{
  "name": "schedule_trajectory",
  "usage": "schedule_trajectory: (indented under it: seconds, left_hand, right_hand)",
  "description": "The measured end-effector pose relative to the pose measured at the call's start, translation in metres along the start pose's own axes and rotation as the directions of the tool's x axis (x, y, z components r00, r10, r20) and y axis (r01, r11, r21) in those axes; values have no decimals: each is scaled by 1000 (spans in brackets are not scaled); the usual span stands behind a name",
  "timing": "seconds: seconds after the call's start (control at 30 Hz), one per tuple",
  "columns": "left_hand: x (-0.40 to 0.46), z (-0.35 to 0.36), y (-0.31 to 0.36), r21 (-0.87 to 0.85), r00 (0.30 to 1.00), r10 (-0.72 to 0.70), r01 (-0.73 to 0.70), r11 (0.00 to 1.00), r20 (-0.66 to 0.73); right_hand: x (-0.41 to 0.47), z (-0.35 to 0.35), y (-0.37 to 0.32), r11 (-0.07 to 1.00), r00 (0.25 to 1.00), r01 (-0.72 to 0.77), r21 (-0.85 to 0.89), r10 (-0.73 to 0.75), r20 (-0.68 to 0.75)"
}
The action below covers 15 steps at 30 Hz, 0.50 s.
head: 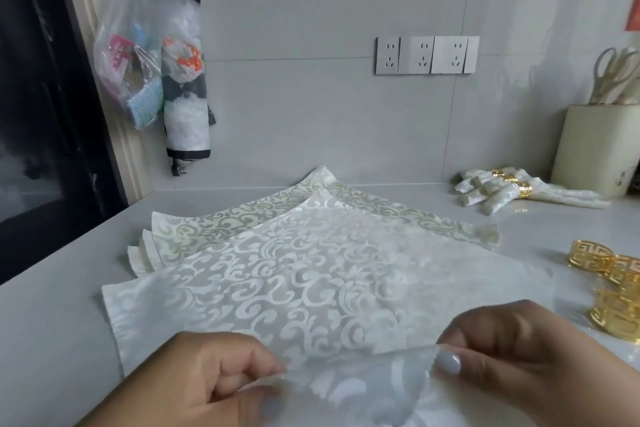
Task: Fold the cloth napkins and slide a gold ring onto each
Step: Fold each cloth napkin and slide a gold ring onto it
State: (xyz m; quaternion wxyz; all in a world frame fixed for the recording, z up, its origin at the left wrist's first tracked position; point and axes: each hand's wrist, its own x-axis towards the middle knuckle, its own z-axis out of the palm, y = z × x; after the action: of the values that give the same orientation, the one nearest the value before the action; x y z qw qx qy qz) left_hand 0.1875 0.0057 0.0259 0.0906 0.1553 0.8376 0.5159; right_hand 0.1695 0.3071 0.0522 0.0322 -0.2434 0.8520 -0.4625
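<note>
A white damask napkin lies spread flat as a diamond on the counter, on top of a stack of more napkins. My left hand and my right hand each pinch its near corner and hold that corner lifted off the counter. Several loose gold rings lie at the right edge. At the back right lie rolled napkins with gold rings around them.
A cream utensil holder with scissors stands at the far right. Wall sockets sit on the tiled back wall. Plastic bags and a bag holder hang at the left next to a dark window. The counter edge runs along the left.
</note>
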Motion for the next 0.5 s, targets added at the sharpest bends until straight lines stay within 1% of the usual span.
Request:
schedule_trajectory:
  seconds: [0.03, 0.1, 0.2, 0.27, 0.33, 0.4, 0.47, 0.5]
  left_hand:
    - [-3, -1, 3, -18, 1000, -15, 15, 1000, 19]
    - [-1, -7, 7, -15, 1000, -17, 17, 1000, 8]
    - [25, -19, 12, 109, 995, 14, -4, 994, -97]
    - [52, -26, 13, 151, 984, -4, 31, 988, -179]
    - [85, -33, 9, 220, 969, -18, 74, 973, -245]
    - [124, -44, 2, 353, 952, -12, 125, 927, -304]
    - [160, -53, -4, 478, 946, -19, 180, 860, -323]
    - [180, -58, -7, 509, 945, -34, 205, 836, -324]
  right_hand:
    - [-1, -4, -6, 1000, 1000, 13, -9, -13, 11]
    - [5, -10, -12, 999, 1000, 22, -32, -22, -9]
    - [33, -14, -10, 989, 996, 8, -147, -21, -90]
    - [63, -15, -1, 989, 989, -32, -145, 10, -149]
    - [101, -18, 15, 978, 979, -73, -197, 32, -202]
    - [144, -21, 34, 948, 975, -105, -300, 39, -220]
    - [180, -22, 51, 910, 976, -145, -388, 67, -209]
    - [198, -22, 60, 891, 976, -165, -422, 86, -199]
